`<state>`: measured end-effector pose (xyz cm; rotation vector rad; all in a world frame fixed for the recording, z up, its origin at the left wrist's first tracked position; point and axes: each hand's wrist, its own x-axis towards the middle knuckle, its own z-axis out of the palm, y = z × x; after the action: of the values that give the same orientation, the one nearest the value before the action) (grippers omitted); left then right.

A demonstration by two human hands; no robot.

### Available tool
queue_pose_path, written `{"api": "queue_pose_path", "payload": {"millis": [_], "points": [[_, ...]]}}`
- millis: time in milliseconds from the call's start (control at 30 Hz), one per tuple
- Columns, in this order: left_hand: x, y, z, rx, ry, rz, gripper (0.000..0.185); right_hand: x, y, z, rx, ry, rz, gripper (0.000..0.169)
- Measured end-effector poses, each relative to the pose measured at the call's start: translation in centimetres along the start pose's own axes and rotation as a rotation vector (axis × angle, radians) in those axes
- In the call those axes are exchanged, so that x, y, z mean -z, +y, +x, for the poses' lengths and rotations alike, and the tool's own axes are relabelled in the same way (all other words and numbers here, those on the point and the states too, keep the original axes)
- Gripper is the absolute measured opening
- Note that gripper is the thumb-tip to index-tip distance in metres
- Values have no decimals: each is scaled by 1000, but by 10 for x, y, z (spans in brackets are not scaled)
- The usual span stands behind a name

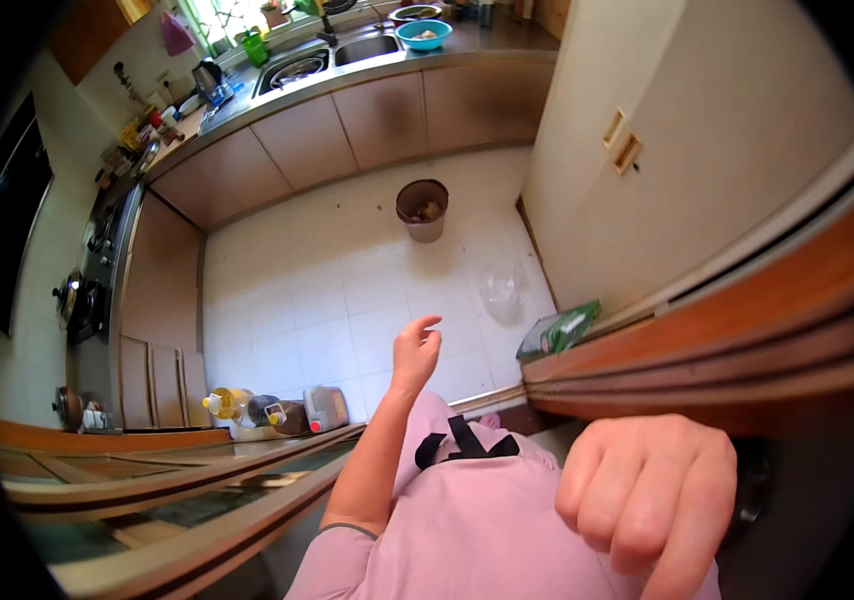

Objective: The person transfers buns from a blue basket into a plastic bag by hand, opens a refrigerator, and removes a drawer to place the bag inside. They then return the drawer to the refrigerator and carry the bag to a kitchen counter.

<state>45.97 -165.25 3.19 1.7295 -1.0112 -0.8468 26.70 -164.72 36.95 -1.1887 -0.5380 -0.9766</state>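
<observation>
My left hand (417, 351) hangs in front of my pink clothing (472, 517), its fingers bent and apart with nothing between them, over the white tiled floor (322, 300). Close to the camera at the lower right, my right hand (648, 487) has its fingers curled down; its thumb and palm are hidden, so whether it holds anything does not show. A brown bucket (425, 225) with scraps in it stands on the floor beyond my left hand. To its lower right lies a clear plastic bag (503, 296). A black ribbon or strap (468, 442) shows at my waist.
A green package (558, 330) lies by the doorway at right. Large bottles (288, 415) stand along the left door frame (194, 487). Ahead, a counter holds a double sink (367, 49) and a blue basin (423, 34). A stove (89, 300) is at left, a pale door (667, 150) at right.
</observation>
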Motion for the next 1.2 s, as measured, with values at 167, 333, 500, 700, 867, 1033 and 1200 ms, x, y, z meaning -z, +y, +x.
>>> {"api": "queue_pose_path", "payload": {"millis": [167, 333, 500, 700, 867, 1033, 1200], "points": [[-4, -2, 107, 83, 100, -95, 32, 92, 25, 55, -86, -74, 94, 13], [-2, -20, 244, 68, 140, -125, 31, 194, 80, 110, -90, -3, 32, 12], [-1, 28, 385, 62, 27, -79, 29, 295, 102, 188, -136, 6, -112, 11], [-36, 78, 513, 22, -101, -99, 27, 414, 115, 237, -74, 66, -223, 11], [-86, 85, 618, -74, -154, -77, 28, 513, 105, 266, -16, 47, -265, 11], [-108, 134, 698, -72, -108, 31, 29, 601, 81, 291, 23, -4, -183, 10], [-147, 169, 753, -86, -158, 52, 28, 652, 61, 303, 68, 84, -242, 11]]}}
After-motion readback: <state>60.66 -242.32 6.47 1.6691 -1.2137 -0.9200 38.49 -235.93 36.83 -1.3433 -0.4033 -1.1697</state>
